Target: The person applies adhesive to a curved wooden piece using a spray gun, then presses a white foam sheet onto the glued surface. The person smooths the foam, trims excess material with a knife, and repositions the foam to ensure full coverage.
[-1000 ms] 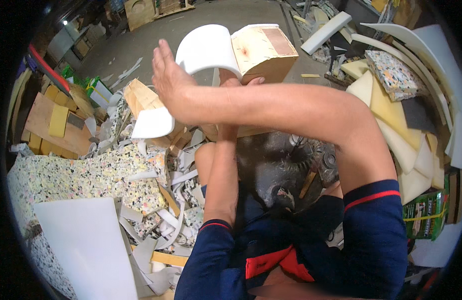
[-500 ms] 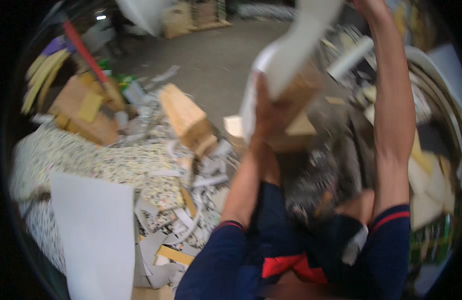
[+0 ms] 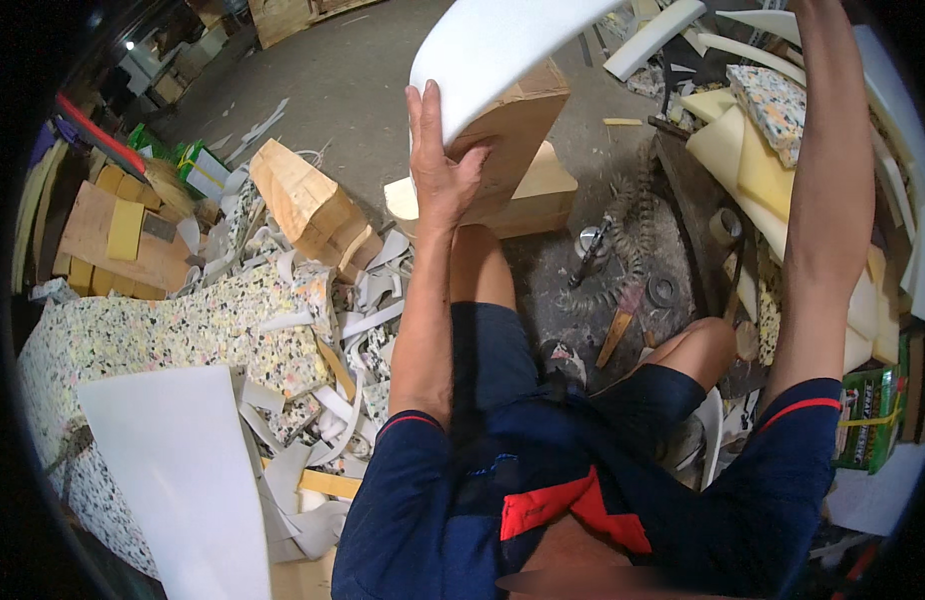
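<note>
A long white foam sheet point(image 3: 493, 60) bends over the top of an upright wooden block point(image 3: 513, 130). My left hand point(image 3: 445, 180) grips the foam's left edge, its fingers up along the foam and its thumb spread against the block's near face. My right forearm point(image 3: 818, 200) reaches up along the right side, and the hand itself lies past the top edge of the picture. The block stands beside a lower pale wooden piece point(image 3: 548, 195), just beyond my left knee.
Left lie another wooden block point(image 3: 308, 200), white foam offcuts point(image 3: 363, 335), a speckled foam slab point(image 3: 193, 335) and a white sheet point(image 3: 178, 470). A coiled hose point(image 3: 638, 215), a brush point(image 3: 621, 325) and a tape roll point(image 3: 726, 226) lie right of centre. Yellow foam pieces point(image 3: 753, 165) are stacked at right.
The foam, raised and blurred before, now rests bent over the block's top. My left hand has shifted left in the picture, and my right hand has gone out past the top edge.
</note>
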### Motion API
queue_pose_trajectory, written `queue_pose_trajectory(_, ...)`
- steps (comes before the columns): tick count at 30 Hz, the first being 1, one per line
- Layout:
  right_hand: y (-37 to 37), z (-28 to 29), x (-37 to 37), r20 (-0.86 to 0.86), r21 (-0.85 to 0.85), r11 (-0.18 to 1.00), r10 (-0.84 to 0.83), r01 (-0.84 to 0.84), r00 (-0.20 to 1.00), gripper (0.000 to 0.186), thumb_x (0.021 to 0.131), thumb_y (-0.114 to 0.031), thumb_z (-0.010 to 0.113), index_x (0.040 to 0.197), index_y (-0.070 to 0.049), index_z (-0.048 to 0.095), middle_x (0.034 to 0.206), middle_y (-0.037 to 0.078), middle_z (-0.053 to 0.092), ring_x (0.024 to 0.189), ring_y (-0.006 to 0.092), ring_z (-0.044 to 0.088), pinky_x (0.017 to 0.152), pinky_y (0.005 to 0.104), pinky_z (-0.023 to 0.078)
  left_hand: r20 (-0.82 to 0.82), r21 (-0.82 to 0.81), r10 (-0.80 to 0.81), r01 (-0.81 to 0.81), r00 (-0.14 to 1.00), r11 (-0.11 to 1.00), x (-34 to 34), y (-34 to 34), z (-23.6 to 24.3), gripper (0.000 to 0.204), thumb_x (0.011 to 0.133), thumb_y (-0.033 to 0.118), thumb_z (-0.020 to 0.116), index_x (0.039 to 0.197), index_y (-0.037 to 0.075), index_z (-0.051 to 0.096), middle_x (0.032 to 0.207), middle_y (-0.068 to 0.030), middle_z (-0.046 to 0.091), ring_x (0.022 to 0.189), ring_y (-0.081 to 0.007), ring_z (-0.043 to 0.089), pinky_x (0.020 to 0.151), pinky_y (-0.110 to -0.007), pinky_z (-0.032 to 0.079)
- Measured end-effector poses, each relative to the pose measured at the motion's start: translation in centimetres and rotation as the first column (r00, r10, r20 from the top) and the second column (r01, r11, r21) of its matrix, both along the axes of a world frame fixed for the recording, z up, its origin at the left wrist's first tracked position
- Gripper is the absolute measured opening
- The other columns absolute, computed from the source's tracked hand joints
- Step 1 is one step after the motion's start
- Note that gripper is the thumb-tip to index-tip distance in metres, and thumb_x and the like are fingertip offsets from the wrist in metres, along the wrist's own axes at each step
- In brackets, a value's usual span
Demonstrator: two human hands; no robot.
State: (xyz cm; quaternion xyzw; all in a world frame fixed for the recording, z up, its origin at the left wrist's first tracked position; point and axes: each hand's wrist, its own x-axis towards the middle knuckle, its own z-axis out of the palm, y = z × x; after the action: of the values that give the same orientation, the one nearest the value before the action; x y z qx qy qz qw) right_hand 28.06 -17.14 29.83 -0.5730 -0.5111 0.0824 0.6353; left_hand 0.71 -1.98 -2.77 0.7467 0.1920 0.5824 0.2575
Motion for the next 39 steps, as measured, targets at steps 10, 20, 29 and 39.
queue_pose_trajectory(10, 0.9, -7.9, 12.2, -0.334, 0.065, 0.995, -0.049, 0.075, 0.941, 0.036, 0.091, -0.01, 0.069, 0.124, 0.001, 0.059, 0.111, 0.015, 0.07, 0.098, 0.029, 0.07, 0.083, 0.0467, 0.059, 0.006, -0.051, -0.046, 0.046, 0.999, 0.998, 1.5, 0.4, 0.3, 0.094, 0.073, -0.005, 0.078, 0.154, 0.01, 0.034, 0.16, -0.0283, 0.024, 0.15, -0.0368, 0.026, 0.116, -0.041, 0.034)
queue_pose_trajectory(20, 3.7, -16.7, 15.9, -0.5, 0.093, 0.99, -0.044, 0.104, 0.865, 0.033, 0.092, -0.007, 0.066, 0.123, 0.004, 0.058, 0.103, 0.016, 0.07, 0.088, 0.0298, 0.071, 0.066, 0.0427, 0.062, -0.01, 0.026, 0.057, -0.057, 0.998, 0.998, 2.2, 1.8, 0.4, 0.089, 0.073, 0.004, 0.083, 0.151, 0.015, 0.042, 0.157, -0.0303, 0.031, 0.145, -0.0415, 0.034, 0.112, -0.046, 0.041)
queue_pose_trajectory(29, 5.8, -24.8, 17.8, -0.623, 0.134, 0.985, -0.002, 0.109, 0.782, 0.035, 0.091, -0.004, 0.067, 0.125, 0.003, 0.059, 0.109, 0.018, 0.069, 0.093, 0.0317, 0.071, 0.073, 0.0476, 0.062, -0.012, -0.011, 0.057, -0.058, 0.998, 0.998, 2.4, 2.0, 0.5, 0.086, 0.074, 0.007, 0.085, 0.149, 0.012, 0.044, 0.157, -0.0298, 0.032, 0.146, -0.0401, 0.034, 0.115, -0.044, 0.036)
queue_pose_trajectory(39, 7.9, -31.4, 14.6, -0.71, -0.115, 0.983, -0.182, 0.143, 0.68, 0.035, 0.091, -0.01, 0.071, 0.123, -0.003, 0.057, 0.112, 0.014, 0.066, 0.098, 0.027, 0.068, 0.072, 0.0419, 0.063, -0.01, -0.007, 0.028, -0.029, 1.0, 1.0, 2.5, 2.2, 0.4, 0.085, 0.077, 0.006, 0.084, 0.151, 0.01, 0.042, 0.158, -0.0284, 0.03, 0.148, -0.0367, 0.031, 0.115, -0.043, 0.036)
